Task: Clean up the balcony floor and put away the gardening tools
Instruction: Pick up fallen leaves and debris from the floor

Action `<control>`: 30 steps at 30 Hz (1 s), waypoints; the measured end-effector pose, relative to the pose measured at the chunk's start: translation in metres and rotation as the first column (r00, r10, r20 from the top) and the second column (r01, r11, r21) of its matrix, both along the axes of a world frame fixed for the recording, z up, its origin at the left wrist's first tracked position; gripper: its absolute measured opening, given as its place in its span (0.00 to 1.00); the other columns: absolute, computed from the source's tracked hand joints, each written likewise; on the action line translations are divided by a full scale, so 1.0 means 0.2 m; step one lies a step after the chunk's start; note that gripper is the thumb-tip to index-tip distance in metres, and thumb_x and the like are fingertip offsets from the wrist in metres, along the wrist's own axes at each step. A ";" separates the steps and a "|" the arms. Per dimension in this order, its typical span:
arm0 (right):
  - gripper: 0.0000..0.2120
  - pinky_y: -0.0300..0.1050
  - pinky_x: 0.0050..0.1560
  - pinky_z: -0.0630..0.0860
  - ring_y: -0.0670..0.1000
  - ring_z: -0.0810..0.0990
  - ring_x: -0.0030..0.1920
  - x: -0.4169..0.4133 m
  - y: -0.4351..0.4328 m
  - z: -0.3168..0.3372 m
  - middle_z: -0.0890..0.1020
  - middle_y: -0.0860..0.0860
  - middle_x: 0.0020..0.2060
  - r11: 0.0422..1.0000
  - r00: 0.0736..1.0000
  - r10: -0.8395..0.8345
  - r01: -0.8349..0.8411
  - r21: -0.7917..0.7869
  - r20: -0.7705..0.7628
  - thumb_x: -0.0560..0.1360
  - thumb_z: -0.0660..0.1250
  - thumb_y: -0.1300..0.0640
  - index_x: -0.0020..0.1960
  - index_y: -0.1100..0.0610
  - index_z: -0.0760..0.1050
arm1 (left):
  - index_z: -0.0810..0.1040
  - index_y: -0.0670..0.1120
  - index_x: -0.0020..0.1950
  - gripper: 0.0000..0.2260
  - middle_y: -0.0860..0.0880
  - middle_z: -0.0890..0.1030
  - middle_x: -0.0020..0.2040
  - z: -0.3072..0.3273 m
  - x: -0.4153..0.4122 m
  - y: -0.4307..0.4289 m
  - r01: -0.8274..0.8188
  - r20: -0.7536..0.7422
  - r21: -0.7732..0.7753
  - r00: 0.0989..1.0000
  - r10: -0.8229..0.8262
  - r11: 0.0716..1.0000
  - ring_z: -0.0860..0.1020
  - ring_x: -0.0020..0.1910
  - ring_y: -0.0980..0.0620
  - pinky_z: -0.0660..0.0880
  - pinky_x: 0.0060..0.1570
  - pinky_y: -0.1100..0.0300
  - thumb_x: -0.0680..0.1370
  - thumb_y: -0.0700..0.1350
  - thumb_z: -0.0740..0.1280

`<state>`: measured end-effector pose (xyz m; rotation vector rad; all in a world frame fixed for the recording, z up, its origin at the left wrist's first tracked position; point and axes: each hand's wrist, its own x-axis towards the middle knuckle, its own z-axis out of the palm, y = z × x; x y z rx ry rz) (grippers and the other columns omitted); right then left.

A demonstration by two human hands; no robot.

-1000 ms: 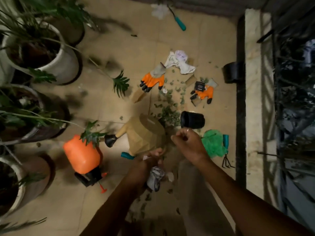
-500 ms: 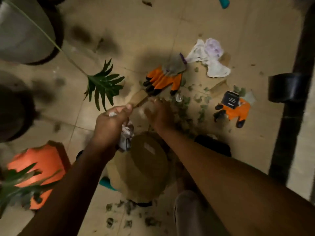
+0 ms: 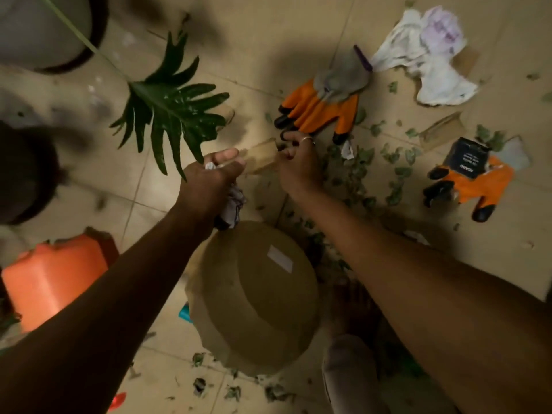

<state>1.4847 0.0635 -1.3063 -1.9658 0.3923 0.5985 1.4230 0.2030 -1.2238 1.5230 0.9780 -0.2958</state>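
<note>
My left hand (image 3: 209, 183) grips a crumpled whitish wrapper (image 3: 234, 201) and, with thumb and forefinger, one end of a flat cardboard scrap (image 3: 261, 156). My right hand (image 3: 297, 162) pinches the other end of that scrap, just below an orange and grey glove (image 3: 322, 107). A brown paper bag (image 3: 254, 297) sits under my forearms. A second orange glove (image 3: 484, 186) with a small black box (image 3: 466, 158) on it lies at the right. Cut green leaves (image 3: 358, 174) litter the beige floor.
White crumpled cloth (image 3: 430, 55) lies top right, with another cardboard piece (image 3: 442, 132) below it. An orange sprayer tank (image 3: 50, 279) stands at the left. A large green leaf (image 3: 170, 109) hangs from a pot (image 3: 44, 28) top left. More leaf bits (image 3: 233, 389) lie near my knee (image 3: 352, 372).
Both hands moved forward from above the bag to the cardboard scrap by the orange glove and now hold its two ends. The view came closer to the floor.
</note>
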 end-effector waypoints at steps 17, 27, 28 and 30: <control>0.05 0.44 0.42 0.77 0.49 0.80 0.47 -0.09 -0.16 0.14 0.83 0.51 0.47 0.844 0.954 0.153 0.010 0.536 -0.259 0.83 0.64 0.60 0.53 0.54 0.79 | 0.84 0.49 0.57 0.33 0.41 0.86 0.54 -0.03 0.03 -0.03 0.151 0.033 -0.312 0.988 -0.148 0.938 0.84 0.54 0.44 0.79 0.56 0.50 0.68 0.74 0.63; 0.11 0.33 0.37 0.76 0.41 0.80 0.42 0.01 0.05 0.20 0.81 0.47 0.41 0.923 0.971 0.234 -0.239 0.301 0.053 0.72 0.77 0.57 0.47 0.53 0.76 | 0.75 0.40 0.67 0.21 0.36 0.79 0.48 0.00 0.04 0.02 0.283 0.186 -0.564 0.959 -0.214 0.776 0.78 0.45 0.39 0.77 0.44 0.53 0.76 0.27 0.56; 0.11 0.34 0.37 0.75 0.42 0.79 0.41 0.01 0.07 0.17 0.80 0.47 0.41 0.927 0.959 0.270 -0.284 0.246 0.091 0.72 0.78 0.54 0.45 0.51 0.75 | 0.76 0.39 0.66 0.22 0.39 0.81 0.44 0.00 0.03 0.03 0.231 0.152 -0.539 0.973 -0.176 0.810 0.81 0.42 0.39 0.78 0.41 0.56 0.76 0.26 0.55; 0.13 0.39 0.38 0.72 0.43 0.77 0.41 0.03 0.13 0.16 0.79 0.46 0.41 0.922 0.920 0.353 -0.373 0.102 0.170 0.69 0.77 0.47 0.43 0.48 0.73 | 0.78 0.38 0.62 0.18 0.40 0.83 0.44 -0.03 0.01 0.07 0.095 0.058 -0.394 0.995 -0.079 0.914 0.84 0.48 0.35 0.79 0.41 0.56 0.76 0.27 0.59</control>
